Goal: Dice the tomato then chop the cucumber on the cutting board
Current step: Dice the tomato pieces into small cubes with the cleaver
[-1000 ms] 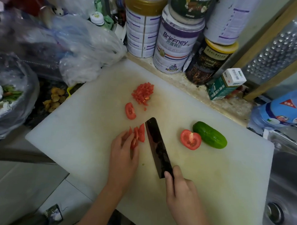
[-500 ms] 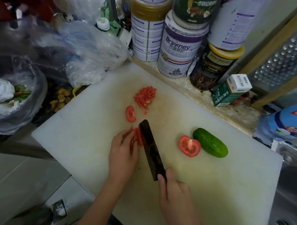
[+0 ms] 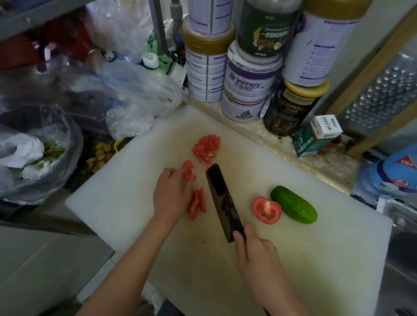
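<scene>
On the white cutting board (image 3: 305, 269) a pile of diced tomato (image 3: 206, 148) lies at the back. A single tomato slice (image 3: 189, 171) sits just in front of it, and the fingertips of my left hand (image 3: 171, 194) touch its left edge. Cut tomato strips (image 3: 197, 202) lie beside my left thumb. My right hand (image 3: 255, 258) grips the handle of a dark cleaver (image 3: 222, 201), whose blade stands just right of the strips. A tomato half (image 3: 267, 210) lies cut side up, with a whole green cucumber (image 3: 294, 204) touching it on the right.
Stacked tins (image 3: 248, 88) and a small green box (image 3: 316, 136) line the ledge behind the board. Plastic bags (image 3: 133, 95) crowd the left side. A metal grater (image 3: 392, 94) leans at the right, above a steel sink (image 3: 408, 274).
My left hand has left the cut strips and reached forward to the single slice. The cleaver has come off the strips and now stands a little to their right.
</scene>
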Tool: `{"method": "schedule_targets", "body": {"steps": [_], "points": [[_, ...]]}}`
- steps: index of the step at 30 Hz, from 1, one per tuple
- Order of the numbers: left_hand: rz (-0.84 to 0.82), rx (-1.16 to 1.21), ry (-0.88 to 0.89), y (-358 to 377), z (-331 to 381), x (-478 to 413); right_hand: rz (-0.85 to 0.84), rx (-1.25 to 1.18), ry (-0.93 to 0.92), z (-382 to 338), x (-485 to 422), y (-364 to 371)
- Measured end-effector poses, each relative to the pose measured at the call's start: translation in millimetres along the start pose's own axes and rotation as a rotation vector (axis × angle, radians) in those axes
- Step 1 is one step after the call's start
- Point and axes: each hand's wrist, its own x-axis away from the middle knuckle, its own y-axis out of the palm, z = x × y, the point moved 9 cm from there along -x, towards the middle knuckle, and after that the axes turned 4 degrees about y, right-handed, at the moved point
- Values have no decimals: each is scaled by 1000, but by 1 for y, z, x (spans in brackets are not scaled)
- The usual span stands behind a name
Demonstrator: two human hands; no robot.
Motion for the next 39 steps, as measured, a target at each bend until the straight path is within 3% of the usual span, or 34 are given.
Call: {"method": "schedule_targets", "body": {"steps": [6, 23, 35, 39], "points": [[-178, -122, 90, 13, 9, -34, 32, -7, 83, -3, -11, 2], [-393, -559, 121, 32, 15, -69, 112, 22, 271, -14, -10, 20], [-391, -626, 159, 31, 22, -71, 168, 7, 284, -14, -3, 12], [-379, -505, 158, 17, 17, -74, 143, -1, 295, -9, -4, 10]]}}
